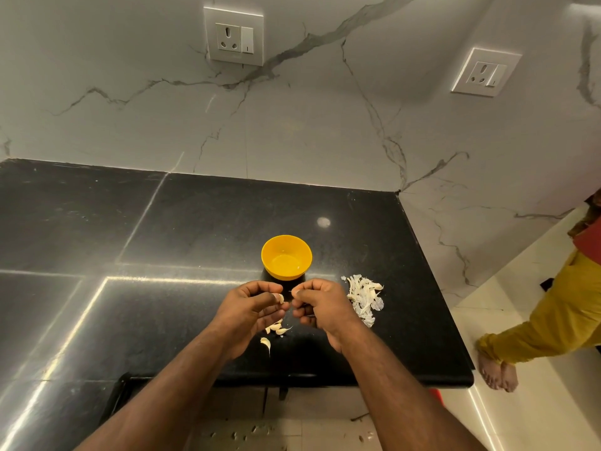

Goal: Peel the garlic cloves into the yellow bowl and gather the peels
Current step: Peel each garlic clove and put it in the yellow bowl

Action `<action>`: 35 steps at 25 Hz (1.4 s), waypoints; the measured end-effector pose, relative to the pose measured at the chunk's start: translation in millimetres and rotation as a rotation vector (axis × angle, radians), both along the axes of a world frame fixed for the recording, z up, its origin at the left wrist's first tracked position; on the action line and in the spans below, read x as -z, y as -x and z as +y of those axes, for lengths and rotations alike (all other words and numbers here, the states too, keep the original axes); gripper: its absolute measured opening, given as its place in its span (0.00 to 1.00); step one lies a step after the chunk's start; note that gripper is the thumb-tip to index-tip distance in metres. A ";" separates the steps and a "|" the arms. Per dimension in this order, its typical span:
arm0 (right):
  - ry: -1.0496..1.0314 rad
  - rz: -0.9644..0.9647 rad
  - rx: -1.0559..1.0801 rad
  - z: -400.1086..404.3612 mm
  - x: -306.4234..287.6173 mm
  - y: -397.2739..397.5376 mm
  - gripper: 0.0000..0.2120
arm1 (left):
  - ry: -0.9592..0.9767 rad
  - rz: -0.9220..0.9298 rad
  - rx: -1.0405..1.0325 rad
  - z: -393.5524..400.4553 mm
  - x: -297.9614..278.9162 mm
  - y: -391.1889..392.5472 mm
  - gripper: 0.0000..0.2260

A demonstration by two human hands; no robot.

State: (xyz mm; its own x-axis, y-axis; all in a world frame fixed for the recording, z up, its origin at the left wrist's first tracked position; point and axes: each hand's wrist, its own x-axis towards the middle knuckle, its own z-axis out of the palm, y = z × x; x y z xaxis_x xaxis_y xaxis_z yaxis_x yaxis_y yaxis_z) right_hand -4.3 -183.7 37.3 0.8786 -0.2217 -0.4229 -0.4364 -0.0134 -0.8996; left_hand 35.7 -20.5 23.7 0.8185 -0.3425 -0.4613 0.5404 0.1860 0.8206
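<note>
A yellow bowl (286,257) stands on the black counter (195,229), just beyond my hands; I see no cloves inside it. My left hand (252,309) pinches a pale garlic clove (280,298) between thumb and fingers. My right hand (320,302) is curled close beside it, its fingertips pinching at the clove's skin. A few unpeeled cloves (276,328) lie on the counter under my left hand, and one more clove (266,343) lies nearer to me. A heap of white peels (364,299) sits to the right of my right hand.
The counter's right edge (455,320) falls off close to the peels. A person in yellow trousers (553,320) stands barefoot on the floor at the right. Marble walls with two sockets (233,35) rise behind. Scraps of peel lie on the floor (253,431) below.
</note>
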 end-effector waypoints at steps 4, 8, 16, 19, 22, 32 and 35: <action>0.263 -0.061 0.001 -4.1 8.8 -1.5 0.05 | -0.019 0.011 -0.004 -0.7 1.2 1.7 0.08; 0.528 -0.107 -0.066 -7.6 10.9 -0.1 0.09 | -0.010 0.028 -0.014 -0.2 3.2 1.4 0.08; 0.480 -0.217 -0.284 2.4 2.3 5.7 0.15 | -0.082 0.003 0.004 -5.0 2.3 2.7 0.08; 0.514 -0.209 -0.275 2.9 4.1 3.1 0.10 | -0.108 -0.006 0.017 -4.4 2.6 2.2 0.08; 0.526 -0.212 -0.276 1.8 2.6 2.3 0.08 | -0.116 -0.017 0.022 -3.1 2.6 1.5 0.08; 0.534 -0.207 -0.270 0.8 4.2 3.1 0.07 | -0.154 -0.064 0.041 -2.9 5.8 2.7 0.08; 0.575 -0.221 -0.266 1.2 5.1 3.3 0.09 | -0.162 -0.077 0.036 -4.5 5.7 2.7 0.07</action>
